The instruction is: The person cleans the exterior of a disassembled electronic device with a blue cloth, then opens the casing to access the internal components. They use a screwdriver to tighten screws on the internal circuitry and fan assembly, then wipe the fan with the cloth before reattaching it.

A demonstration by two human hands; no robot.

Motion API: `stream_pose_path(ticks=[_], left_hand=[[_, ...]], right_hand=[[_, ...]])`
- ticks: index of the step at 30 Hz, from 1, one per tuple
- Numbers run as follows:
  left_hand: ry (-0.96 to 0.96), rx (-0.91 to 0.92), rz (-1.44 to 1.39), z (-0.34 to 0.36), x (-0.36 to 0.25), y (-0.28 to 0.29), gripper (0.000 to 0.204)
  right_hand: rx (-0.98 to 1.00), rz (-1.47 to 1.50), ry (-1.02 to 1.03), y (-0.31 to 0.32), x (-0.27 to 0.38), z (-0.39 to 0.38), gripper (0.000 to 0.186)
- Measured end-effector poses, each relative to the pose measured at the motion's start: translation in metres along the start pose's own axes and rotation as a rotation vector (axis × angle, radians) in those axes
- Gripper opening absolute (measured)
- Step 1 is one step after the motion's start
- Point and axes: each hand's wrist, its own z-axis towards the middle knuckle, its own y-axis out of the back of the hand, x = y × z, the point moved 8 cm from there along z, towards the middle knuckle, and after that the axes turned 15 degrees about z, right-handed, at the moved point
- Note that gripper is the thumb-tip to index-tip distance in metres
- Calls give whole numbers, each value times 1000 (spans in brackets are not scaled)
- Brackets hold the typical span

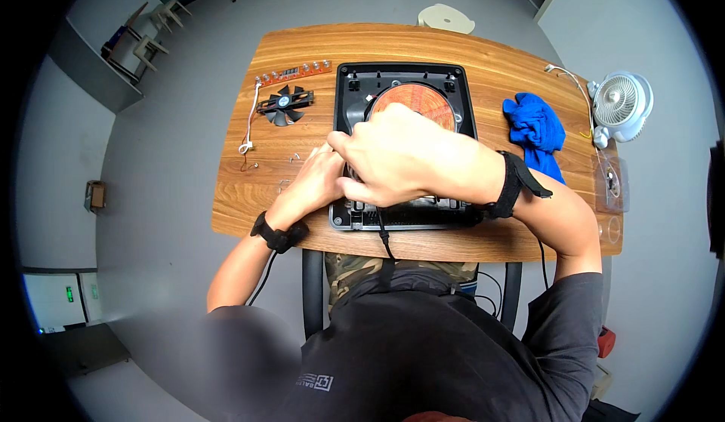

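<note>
In front of me on the table lies the open black housing (400, 68) of an induction cooker, a round copper coil (423, 103) in its upper part. My right hand (400, 150) is over the housing's left side, fingers curled in; it covers whatever they grip. My left hand (316, 177) rests at the housing's left edge, just beside the right one, which hides its fingertips. A black cord (384, 237) runs out of the near edge toward me. Much of the housing's lower part is behind my right hand and forearm.
Left of the housing lie a black cooling fan (285, 105), an orange circuit board strip (294, 73) with a white cable, and small metal parts (294, 157). To the right are a crumpled blue cloth (535, 127), a white desk fan (621, 105) and a clear plastic tray (612, 184).
</note>
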Motion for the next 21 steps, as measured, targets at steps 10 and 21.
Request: stream_pose_path(ticks=[10, 21], left_hand=[[-1, 102, 31, -2, -3, -3, 58], [3, 82, 20, 0, -5, 0, 60]], right_hand=[[-18, 60, 85, -4, -12, 1, 32], [-75, 112, 177, 2, -11, -8, 34]])
